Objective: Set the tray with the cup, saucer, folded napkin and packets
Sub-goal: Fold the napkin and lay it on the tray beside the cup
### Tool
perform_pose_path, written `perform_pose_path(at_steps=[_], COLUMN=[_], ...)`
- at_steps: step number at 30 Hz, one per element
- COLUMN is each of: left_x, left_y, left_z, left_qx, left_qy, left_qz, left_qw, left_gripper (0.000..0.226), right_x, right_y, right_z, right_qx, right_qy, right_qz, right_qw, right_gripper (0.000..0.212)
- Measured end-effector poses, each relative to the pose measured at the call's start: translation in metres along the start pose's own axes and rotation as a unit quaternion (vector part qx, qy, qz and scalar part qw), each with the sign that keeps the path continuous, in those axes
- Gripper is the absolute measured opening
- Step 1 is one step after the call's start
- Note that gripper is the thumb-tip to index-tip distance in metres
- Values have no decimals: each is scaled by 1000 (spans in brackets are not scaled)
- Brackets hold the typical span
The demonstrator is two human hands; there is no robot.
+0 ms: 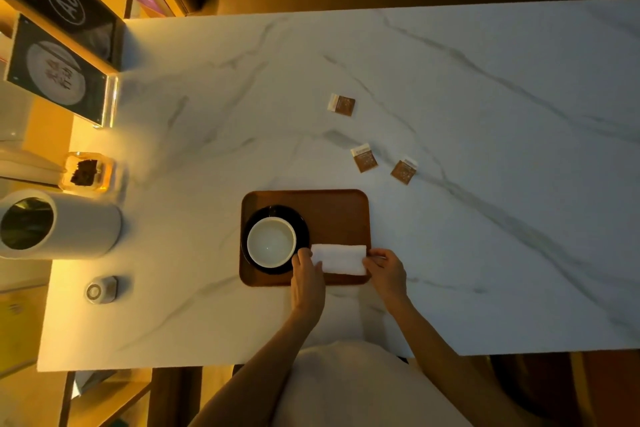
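Observation:
A brown tray [332, 210] lies on the marble table near its front edge. On the tray's left half a white cup [271, 242] stands on a black saucer [277, 211]. A folded white napkin [339, 258] rests along the tray's near right edge. My left hand [306, 279] touches the napkin's left end and my right hand [386, 272] pinches its right end. Three brown packets lie on the table beyond the tray: one far [341, 104], two nearer [364, 158] [403, 170].
At the table's left side stand a white cylindrical canister [69, 224], a glass jar with dark contents [88, 170], a small round device [100, 289] and upright sign holders [59, 69]. Wooden shelving lies further left. The marble table [502, 218] stretches to the right.

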State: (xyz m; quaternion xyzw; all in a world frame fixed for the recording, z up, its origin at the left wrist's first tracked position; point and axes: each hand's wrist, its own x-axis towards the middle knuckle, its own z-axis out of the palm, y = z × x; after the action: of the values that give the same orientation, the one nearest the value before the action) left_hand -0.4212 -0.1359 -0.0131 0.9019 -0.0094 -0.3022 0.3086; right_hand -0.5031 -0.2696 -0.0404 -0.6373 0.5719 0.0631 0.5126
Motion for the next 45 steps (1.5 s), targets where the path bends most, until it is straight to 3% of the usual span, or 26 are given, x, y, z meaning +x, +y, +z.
perform_pose_path(at_steps=[3, 5, 8, 12, 18, 25, 31, 34, 36, 38, 40, 42, 45], left_x=[-2, -2, -1, 4, 15, 20, 18, 16, 12, 6, -4, -11, -12], left_y=[-10, -14, -10, -9, -15, -13, -14, -16, -17, -20, -26, -32, -42], left_z=[0, 2, 3, 6, 8, 8, 7, 5, 2, -1, -3, -5, 1], left_qx=[0, -37, -169, -288, -379, -378, -379, -361, -282, -132, 7, 149, 270], left_qy=[12, -6, -68, -67, -70, -55, -51, -60, -75, -70, -39, -30, -85], left_qz=[-10, -75, -250, -337, -360, -378, -366, -335, -294, -191, -18, 150, 248], left_qw=[1000, 996, 951, 894, 849, 843, 849, 868, 910, 970, 999, 977, 927], left_gripper=[17, 13, 23, 28, 20, 13, 15, 9, 17, 17, 11, 8, 51], right_x=[-1, -3, -7, -10, -7, -9, -18, -20, -22, -24, -27, -31, -39], right_y=[4, 8, 10, 14, 16, 11, 2, 0, 1, 5, 12, 20, 34], right_z=[-3, -5, -5, 5, 11, 15, 19, 16, 13, 8, 3, 1, 2], right_qx=[-7, -1, 20, 39, 53, 33, -61, -87, -98, -114, -174, -252, -385], right_qy=[22, 20, -15, -21, -1, 25, 45, 34, 27, 30, 47, 50, -3], right_qz=[16, 43, 86, 104, 109, 91, 69, 60, 46, 11, -67, -170, -292], right_qw=[1000, 999, 996, 994, 993, 995, 995, 994, 994, 993, 981, 951, 875], right_gripper=[27, 29, 33, 34, 30, 29, 26, 26, 26, 25, 21, 24, 42])
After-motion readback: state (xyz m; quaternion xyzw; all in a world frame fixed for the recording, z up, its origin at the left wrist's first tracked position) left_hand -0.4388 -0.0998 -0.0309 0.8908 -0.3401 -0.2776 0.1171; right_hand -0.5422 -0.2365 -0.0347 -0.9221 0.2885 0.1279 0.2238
